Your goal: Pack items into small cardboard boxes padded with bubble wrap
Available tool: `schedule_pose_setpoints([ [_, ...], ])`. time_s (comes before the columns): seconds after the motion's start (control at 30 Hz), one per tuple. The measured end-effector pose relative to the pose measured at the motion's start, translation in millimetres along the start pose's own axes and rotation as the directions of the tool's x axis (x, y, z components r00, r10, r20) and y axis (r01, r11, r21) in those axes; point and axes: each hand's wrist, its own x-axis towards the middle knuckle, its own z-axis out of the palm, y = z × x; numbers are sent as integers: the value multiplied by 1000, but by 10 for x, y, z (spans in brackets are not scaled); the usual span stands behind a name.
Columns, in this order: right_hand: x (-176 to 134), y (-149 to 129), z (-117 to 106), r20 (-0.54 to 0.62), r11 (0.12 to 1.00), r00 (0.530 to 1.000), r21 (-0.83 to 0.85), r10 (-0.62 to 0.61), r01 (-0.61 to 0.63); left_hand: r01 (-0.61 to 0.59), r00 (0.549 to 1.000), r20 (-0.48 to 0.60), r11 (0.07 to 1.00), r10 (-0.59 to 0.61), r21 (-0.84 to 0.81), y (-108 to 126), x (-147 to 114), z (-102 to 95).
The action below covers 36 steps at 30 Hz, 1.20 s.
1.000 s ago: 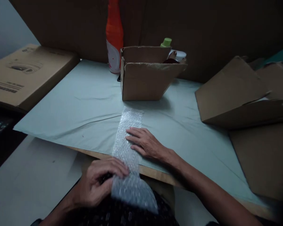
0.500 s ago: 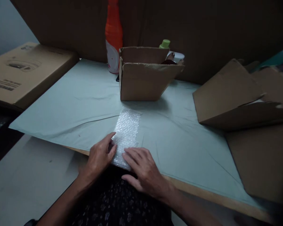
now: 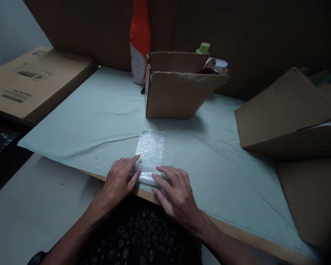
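Note:
A strip of clear bubble wrap lies on the pale green cloth near the table's front edge. Its near end is turned over into a thicker fold. My left hand grips the left side of that fold between thumb and forefinger. On the opposite side, my right hand has its thumb and fingers bent around the fold's right end. Whether anything lies inside the fold, I cannot tell.
Behind the wrap stands a cut-open cardboard box holding a green-capped container. An orange bottle is beside it. More open cardboard boxes sit at the right, and a flat printed carton at the left.
The near end of the bubble wrap has been folded over, away from me, so the strip is shorter. My right hand has moved slightly right and closed on the fold. The view has shifted a little.

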Motion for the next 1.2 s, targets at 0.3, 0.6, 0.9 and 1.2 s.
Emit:
schedule_pose_setpoints([
  [0.3, 93, 121, 0, 163, 978, 983, 174, 84, -112, -90, 996, 9, 973, 94, -213, 40, -151, -119],
  [0.6, 213, 168, 3, 227, 992, 973, -99, -52, 76, 148, 982, -95, 974, -165, -170, 16, 147, 55],
  [0.9, 380, 169, -81, 276, 840, 917, 388, 286, -379, 424, 713, 318, 24, -625, -905, 317, -9, -12],
  [1.2, 325, 452, -439, 390, 674, 864, 548, 317, -495, 154, 972, -7, 666, -233, -730, 438, 362, -19],
])
